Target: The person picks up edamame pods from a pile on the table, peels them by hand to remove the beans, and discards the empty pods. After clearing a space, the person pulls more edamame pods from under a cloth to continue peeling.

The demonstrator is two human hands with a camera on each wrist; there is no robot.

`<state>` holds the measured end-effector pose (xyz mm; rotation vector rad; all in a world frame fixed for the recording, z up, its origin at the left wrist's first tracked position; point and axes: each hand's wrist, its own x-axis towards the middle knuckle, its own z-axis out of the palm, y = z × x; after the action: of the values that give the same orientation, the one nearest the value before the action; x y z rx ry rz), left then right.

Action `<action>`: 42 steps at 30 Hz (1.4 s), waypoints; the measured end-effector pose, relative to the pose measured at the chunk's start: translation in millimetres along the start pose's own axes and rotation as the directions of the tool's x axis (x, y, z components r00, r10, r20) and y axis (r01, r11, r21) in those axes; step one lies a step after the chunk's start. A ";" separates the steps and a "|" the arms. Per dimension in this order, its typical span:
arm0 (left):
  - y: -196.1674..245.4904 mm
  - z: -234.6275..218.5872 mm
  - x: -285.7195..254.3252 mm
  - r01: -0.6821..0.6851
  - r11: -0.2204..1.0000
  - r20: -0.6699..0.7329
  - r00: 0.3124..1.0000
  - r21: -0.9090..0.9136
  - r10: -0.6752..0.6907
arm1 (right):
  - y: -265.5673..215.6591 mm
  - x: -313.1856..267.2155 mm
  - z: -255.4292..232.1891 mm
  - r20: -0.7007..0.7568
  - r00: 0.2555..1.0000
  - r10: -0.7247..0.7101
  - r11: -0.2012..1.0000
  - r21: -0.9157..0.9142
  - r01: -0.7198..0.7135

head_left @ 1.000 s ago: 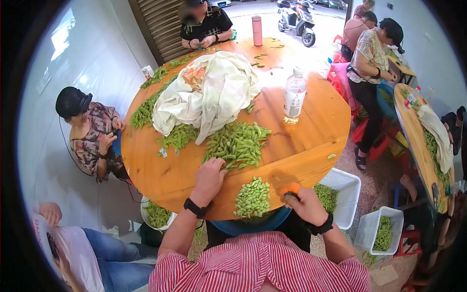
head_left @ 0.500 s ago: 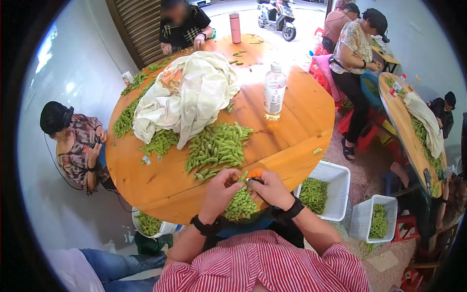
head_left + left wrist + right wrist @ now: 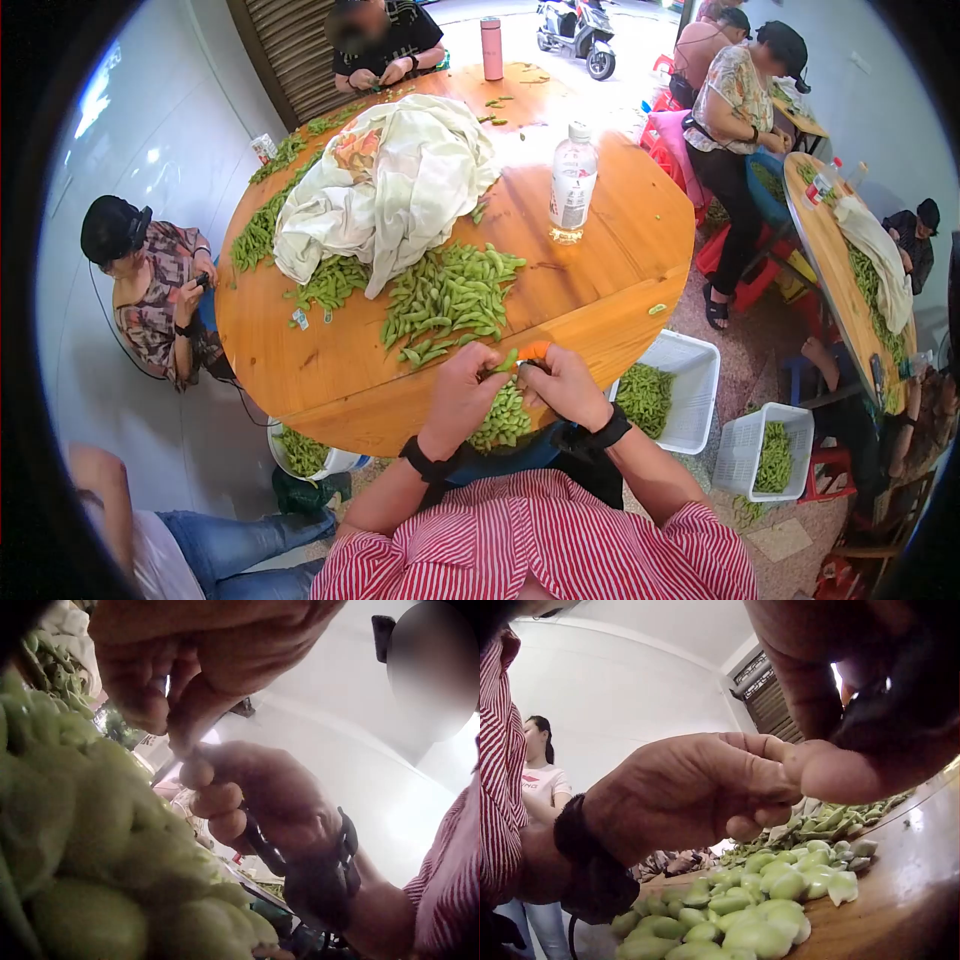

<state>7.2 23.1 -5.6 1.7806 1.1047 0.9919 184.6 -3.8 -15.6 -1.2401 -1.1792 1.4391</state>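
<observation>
My left hand point(image 3: 462, 395) pinches a green pod point(image 3: 508, 361) between thumb and fingers, above the table's near edge. Meeting it at the pod's end is my right hand point(image 3: 568, 385), its fingers curled, with an orange band point(image 3: 535, 351) and something dark at the fingertips. Shelled beans point(image 3: 503, 418) lie in a pile just below both hands; the right wrist view shows these pale green beans point(image 3: 765, 930) close up. Beyond the left hand is a heap of unshelled pods point(image 3: 450, 295). In the left wrist view the fingertips of both hands touch, and the pod is hidden.
A white cloth bundle point(image 3: 390, 190) lies on the round table point(image 3: 620, 240), with a clear bottle point(image 3: 573, 185) and a pink flask point(image 3: 491, 50). White baskets point(image 3: 690, 390) of pods stand at the right on the floor. Several people sit around.
My left hand has come from the pod heap with a pod to meet the right hand over the shelled beans. Over the last half second both hands have stayed together there.
</observation>
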 end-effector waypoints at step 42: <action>9.8 -6.5 11.6 -0.305 0.893 0.134 0.952 0.331 0.275 | -6.1 5.4 -2.9 -0.019 1.000 0.016 0.999 -0.041 -0.017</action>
<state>7.9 32.3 8.0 2.3075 1.0264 0.9222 187.1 2.9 -10.7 -1.2915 -1.1938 1.4191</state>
